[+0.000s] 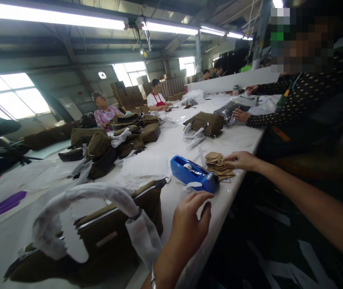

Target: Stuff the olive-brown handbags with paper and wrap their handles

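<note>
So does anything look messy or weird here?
Yes, a bit: white strips lie scattered below the table edge, looking like dropped scraps. The brown tags at the person's right hand sit in an untidy pile, not squared up. I see no spill or damage.

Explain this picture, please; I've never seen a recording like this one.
There is no machine: one camera on a person's head looks forward and down past their own bare hands. The left hand, thumb and fingers apart, is close to a blue tape dispenser, with nothing visible in its grasp. The right hand has its fingertips at a pile of brown tags; whether it grips one is hard to tell. An olive bag stands nearest on the white table, with more bags farther off. Another person's hand is across the table.
</note>
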Demonstrator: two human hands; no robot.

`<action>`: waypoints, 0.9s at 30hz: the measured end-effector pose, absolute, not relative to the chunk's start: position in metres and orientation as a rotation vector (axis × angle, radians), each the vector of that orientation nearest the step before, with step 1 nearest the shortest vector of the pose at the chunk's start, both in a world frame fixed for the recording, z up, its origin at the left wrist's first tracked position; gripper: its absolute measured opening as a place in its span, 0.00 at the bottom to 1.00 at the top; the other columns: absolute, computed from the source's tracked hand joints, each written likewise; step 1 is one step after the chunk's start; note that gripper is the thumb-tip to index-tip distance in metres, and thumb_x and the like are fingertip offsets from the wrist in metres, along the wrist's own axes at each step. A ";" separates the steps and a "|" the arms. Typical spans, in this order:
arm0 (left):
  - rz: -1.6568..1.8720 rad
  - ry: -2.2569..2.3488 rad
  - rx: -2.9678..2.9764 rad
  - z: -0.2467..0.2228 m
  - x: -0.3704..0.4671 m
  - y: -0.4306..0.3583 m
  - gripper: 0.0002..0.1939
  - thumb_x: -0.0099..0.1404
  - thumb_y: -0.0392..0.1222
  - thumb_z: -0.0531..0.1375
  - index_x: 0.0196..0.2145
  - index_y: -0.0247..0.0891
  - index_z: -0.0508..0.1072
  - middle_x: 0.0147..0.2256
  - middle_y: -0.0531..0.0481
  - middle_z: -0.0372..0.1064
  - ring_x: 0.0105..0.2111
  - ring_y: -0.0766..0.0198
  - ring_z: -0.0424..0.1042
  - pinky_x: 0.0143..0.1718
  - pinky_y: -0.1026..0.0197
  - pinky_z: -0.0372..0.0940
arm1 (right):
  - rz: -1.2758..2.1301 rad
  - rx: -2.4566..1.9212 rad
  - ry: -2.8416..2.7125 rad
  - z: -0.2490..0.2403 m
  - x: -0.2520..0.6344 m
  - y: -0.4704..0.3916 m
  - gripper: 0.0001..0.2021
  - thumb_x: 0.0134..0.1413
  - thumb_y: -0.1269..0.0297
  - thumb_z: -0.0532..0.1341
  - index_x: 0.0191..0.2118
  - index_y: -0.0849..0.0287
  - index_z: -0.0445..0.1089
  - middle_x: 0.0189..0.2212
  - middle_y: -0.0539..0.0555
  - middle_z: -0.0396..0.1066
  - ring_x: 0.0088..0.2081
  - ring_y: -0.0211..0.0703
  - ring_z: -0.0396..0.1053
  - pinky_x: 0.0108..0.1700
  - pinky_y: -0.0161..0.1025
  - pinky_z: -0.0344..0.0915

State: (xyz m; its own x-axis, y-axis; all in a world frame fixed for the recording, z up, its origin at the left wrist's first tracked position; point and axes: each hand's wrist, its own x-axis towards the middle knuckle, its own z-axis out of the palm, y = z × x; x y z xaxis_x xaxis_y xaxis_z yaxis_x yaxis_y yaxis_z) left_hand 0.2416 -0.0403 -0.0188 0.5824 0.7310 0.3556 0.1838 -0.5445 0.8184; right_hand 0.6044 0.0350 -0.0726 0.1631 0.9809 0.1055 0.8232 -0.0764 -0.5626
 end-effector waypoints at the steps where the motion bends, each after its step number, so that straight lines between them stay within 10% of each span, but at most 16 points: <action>1: 0.910 0.724 2.047 -0.022 0.248 -0.037 0.19 0.68 0.32 0.57 0.50 0.46 0.80 0.47 0.45 0.79 0.48 0.52 0.76 0.52 0.52 0.69 | 0.460 -1.923 -1.696 -0.067 0.604 0.036 0.13 0.46 0.57 0.68 0.36 0.55 0.84 0.34 0.54 0.81 0.39 0.49 0.76 0.42 0.38 0.67; 12: 0.926 0.772 2.022 -0.055 0.274 -0.013 0.16 0.64 0.32 0.59 0.45 0.45 0.82 0.42 0.45 0.80 0.40 0.54 0.77 0.45 0.53 0.71 | 0.527 -1.572 -1.026 -0.033 0.581 0.059 0.25 0.49 0.45 0.61 0.39 0.64 0.77 0.27 0.59 0.77 0.19 0.37 0.64 0.16 0.32 0.55; 20: 1.009 0.835 1.744 -0.046 0.277 -0.009 0.16 0.69 0.39 0.57 0.52 0.39 0.77 0.48 0.42 0.78 0.43 0.55 0.79 0.42 0.57 0.73 | 0.430 -1.309 -1.021 0.015 0.532 0.026 0.23 0.50 0.45 0.66 0.45 0.58 0.77 0.41 0.57 0.78 0.28 0.38 0.70 0.19 0.30 0.57; 27: 1.206 0.745 1.666 -0.008 0.292 -0.012 0.40 0.65 0.36 0.62 0.71 0.42 0.53 0.57 0.38 0.71 0.43 0.58 0.77 0.36 0.64 0.72 | 0.657 -1.416 -1.682 0.049 0.467 -0.030 0.24 0.51 0.42 0.67 0.42 0.59 0.81 0.34 0.54 0.79 0.38 0.48 0.76 0.38 0.36 0.71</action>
State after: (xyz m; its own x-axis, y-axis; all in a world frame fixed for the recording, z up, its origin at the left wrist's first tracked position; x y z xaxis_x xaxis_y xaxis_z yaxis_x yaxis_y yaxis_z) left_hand 0.2916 -0.0117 -0.0076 0.3372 0.8591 0.3851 -0.0408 -0.3954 0.9176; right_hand 0.4668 -0.0301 0.0492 -0.0292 0.9663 0.2557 0.5373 0.2309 -0.8112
